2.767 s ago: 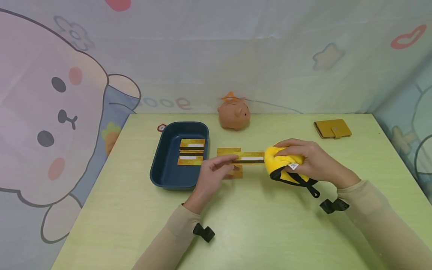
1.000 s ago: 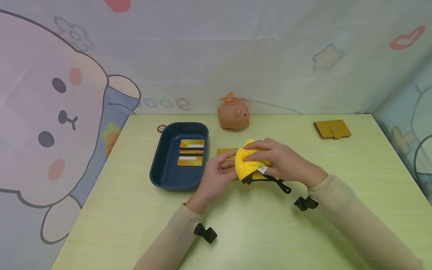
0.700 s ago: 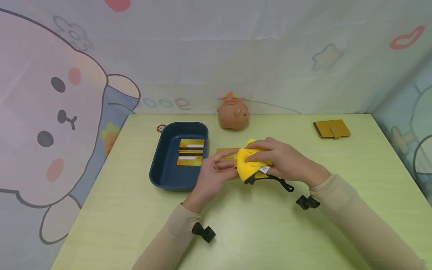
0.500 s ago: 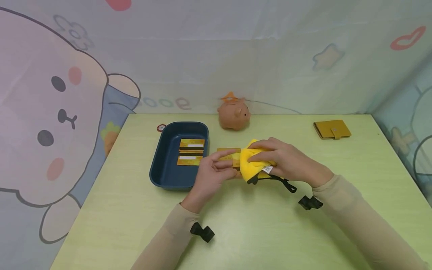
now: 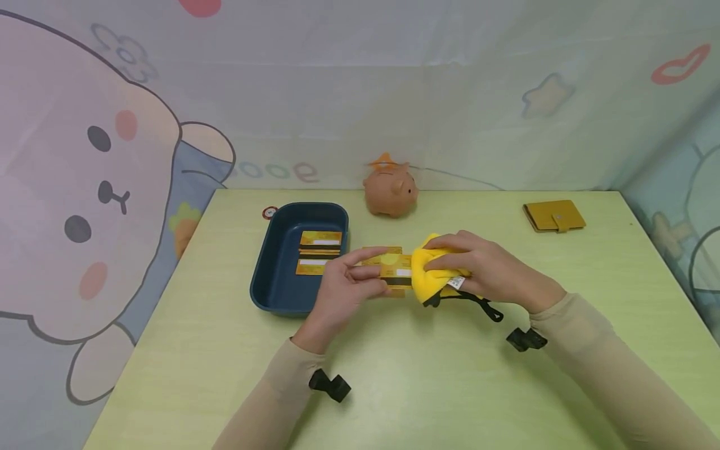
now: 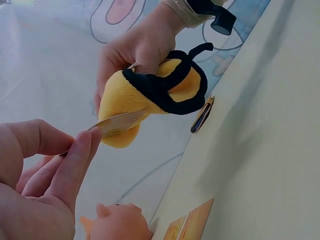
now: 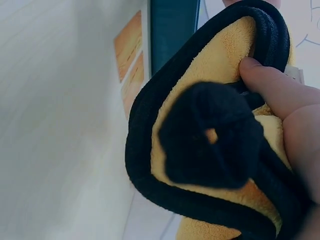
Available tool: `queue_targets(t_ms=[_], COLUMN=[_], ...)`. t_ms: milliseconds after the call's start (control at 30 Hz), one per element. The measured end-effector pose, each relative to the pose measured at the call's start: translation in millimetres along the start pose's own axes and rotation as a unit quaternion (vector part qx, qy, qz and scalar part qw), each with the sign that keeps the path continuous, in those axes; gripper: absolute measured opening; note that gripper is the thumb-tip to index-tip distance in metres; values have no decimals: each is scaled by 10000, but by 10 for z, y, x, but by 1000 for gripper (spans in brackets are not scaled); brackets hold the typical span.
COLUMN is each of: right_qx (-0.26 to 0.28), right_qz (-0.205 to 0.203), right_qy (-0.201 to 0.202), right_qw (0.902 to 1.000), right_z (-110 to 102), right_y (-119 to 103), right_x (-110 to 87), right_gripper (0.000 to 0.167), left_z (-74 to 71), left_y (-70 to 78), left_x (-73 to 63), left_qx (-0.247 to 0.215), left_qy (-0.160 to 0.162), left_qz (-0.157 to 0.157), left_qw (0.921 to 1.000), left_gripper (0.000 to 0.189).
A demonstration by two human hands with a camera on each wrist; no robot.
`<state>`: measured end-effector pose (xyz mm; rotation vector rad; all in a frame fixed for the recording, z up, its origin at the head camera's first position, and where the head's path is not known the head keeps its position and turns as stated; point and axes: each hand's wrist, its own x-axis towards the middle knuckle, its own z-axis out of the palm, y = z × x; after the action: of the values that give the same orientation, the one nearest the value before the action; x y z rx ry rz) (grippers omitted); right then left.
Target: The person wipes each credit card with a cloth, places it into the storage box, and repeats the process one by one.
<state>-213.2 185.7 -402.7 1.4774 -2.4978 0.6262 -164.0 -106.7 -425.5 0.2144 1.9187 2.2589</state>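
In the head view my left hand [image 5: 343, 281] pinches a gold bank card [image 5: 396, 273] with a dark stripe by its left end. My right hand [image 5: 489, 267] grips a bunched yellow cloth [image 5: 427, 275] with black trim and a black loop. The cloth covers the card's right end. In the left wrist view the card [image 6: 120, 122] meets the cloth [image 6: 117, 97], both held above the table. From the right wrist, the cloth [image 7: 205, 65] hides the held card, and my right thumb [image 7: 265, 75] presses on it. Two more gold cards [image 6: 192, 222] lie on the table.
A dark blue tray [image 5: 264, 294] holds several gold cards [image 5: 320, 239] left of my hands. Behind stands a piggy bank [image 5: 390, 192]. A mustard card wallet [image 5: 554, 215] lies at the back right; a small round red-and-white token [image 5: 270, 213] lies by the tray.
The cloth slid left over the card to my left fingers, then drew back right, uncovering more of the card. My left hand has shifted slightly left, still pinching it.
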Motion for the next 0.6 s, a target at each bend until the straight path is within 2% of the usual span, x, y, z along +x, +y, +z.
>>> queue_targets(t_ms=[233,600], right_qx=[-108,-172], right_qz=[-42,-93], right_qy=[99,237], right_qw=[9999,9995], right_z=[40,73], right_y=[57,133], right_x=[-74,-171], right_gripper=[46,49], left_z=[-34,-74], left_y=[16,5], left_x=[-28,-38], left_qx=[-97,73], left_qy=[88,159], left_qz=[4,-18], left_qw=[9999,9998], left_gripper=[59,57])
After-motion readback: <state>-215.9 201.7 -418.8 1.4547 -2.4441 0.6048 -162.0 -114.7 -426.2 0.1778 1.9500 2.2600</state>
